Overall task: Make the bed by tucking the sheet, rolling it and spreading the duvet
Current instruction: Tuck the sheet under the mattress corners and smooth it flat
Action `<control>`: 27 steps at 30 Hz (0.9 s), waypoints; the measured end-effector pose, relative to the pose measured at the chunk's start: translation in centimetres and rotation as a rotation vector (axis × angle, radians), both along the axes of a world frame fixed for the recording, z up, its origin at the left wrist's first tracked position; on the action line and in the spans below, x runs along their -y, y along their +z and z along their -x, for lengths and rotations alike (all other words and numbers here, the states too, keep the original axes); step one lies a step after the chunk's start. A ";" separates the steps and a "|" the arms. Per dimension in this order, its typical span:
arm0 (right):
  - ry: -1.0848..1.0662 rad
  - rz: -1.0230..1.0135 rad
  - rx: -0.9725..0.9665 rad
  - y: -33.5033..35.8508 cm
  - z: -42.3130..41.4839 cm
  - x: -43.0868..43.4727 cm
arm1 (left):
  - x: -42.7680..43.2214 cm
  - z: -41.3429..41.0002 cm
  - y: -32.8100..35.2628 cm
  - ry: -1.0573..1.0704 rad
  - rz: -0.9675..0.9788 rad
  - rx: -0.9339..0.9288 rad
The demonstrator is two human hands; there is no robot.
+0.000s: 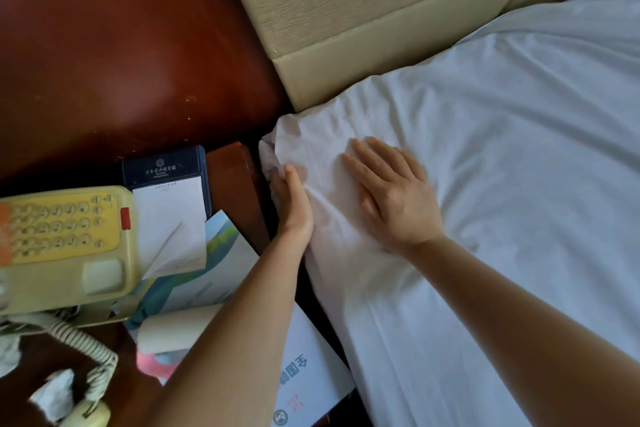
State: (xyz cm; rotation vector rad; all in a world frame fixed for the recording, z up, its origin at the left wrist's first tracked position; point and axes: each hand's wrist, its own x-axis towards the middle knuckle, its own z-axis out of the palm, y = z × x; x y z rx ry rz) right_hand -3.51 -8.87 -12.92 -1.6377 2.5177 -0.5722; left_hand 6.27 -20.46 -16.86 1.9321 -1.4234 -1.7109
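Note:
A white sheet (502,166) covers the mattress and bunches in wrinkles at the bed's head corner (298,139), beside the padded beige headboard (346,21). My right hand (391,194) lies flat on top of the sheet near that corner, fingers straight and together. My left hand (292,204) presses edge-on against the side of the mattress at the corner, fingers straight, pushing the sheet's fold down into the gap by the nightstand. No duvet is in view.
A dark wooden nightstand (235,180) stands tight against the bed's left side. On it are a yellowed telephone (65,239) with coiled cord, a notepad in a dark holder (166,177), leaflets, papers (304,378) and crumpled tissues (52,395).

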 end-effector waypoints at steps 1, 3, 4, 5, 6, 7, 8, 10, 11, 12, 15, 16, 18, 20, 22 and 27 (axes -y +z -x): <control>0.007 -0.010 -0.003 0.0 0.1 0.0 | 0.6 -0.2 -1.1 0.009 -0.079 -0.020; 0.001 -0.022 -0.008 -0.1 0.0 0.0 | 2.0 -0.3 -2.6 0.020 -0.207 -0.037; -0.006 -0.024 -0.013 -0.2 -0.1 0.1 | 2.7 -0.1 -2.8 0.004 -0.259 -0.030; -0.011 -0.026 -0.020 -0.2 -0.1 0.1 | 3.3 0.3 -2.6 -0.019 -0.290 -0.020; -0.015 -0.027 -0.025 -0.2 -0.1 0.2 | 3.8 0.7 -2.5 -0.026 -0.307 -0.018; -0.015 -0.029 -0.028 -0.2 -0.1 0.2 | 4.2 1.0 -2.6 -0.019 -0.310 -0.011; -0.012 -0.030 -0.029 -0.2 0.0 0.2 | 4.4 1.2 -2.5 0.008 -0.311 0.000; -0.008 -0.032 -0.025 -0.2 0.0 0.2 | 4.4 1.4 -2.0 0.099 -0.300 -0.007; -0.007 -0.035 -0.024 -0.2 0.0 0.2 | 4.2 1.4 -1.6 0.144 -0.285 -0.016; -0.005 -0.040 -0.026 -0.1 0.0 0.2 | 3.7 1.3 -1.0 0.149 -0.235 -0.015; 0.001 -0.054 -0.037 0.0 0.1 0.2 | 0.6 0.4 2.5 -0.184 0.316 -0.026; 0.012 -0.065 -0.044 0.0 0.3 0.0 | -0.4 0.1 3.7 -0.331 0.565 -0.078; 0.047 -0.102 -0.079 0.1 0.8 -0.5 | -0.6 -0.1 3.7 -0.649 0.946 -0.084; 0.042 -0.154 -0.133 0.2 1.8 -1.1 | 0.8 1.0 2.2 -0.841 1.092 0.055; -0.022 -0.213 -0.161 0.2 3.0 -1.7 | 1.9 2.5 2.0 -0.829 1.007 0.108; -0.128 -0.347 -0.117 0.6 5.0 -1.8 | 2.9 4.1 2.0 -0.629 0.721 0.185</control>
